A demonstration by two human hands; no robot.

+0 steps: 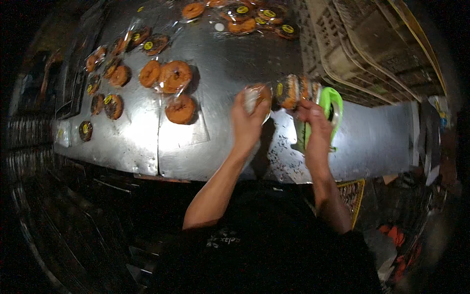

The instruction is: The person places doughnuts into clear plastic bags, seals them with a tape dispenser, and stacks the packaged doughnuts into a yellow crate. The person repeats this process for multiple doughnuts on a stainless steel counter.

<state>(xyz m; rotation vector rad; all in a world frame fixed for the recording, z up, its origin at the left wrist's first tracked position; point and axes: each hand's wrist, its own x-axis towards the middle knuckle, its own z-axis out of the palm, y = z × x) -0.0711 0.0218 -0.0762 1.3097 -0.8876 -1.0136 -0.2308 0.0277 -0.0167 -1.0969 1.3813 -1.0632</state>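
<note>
My left hand (246,117) is closed around a doughnut in clear plastic wrap (261,94), slightly blurred. To its right, my right hand (316,121) has its fingers bent at the lower edge of a row of upright wrapped doughnuts with dark topping (288,92); whether it grips one I cannot tell. A bright green tape dispenser (332,101) stands right behind that hand, partly hidden by it. Plain ring doughnuts (180,109) and wrapped ones bearing yellow stickers (114,106) lie on the metal table (205,158) at the left.
More wrapped doughnuts (241,25) lie at the table's far side, near a small white disc (219,27). Plastic crates (352,55) rise at the upper right. Dark crumbs (288,158) are scattered before me. A yellow basket (354,196) is below the table's near edge.
</note>
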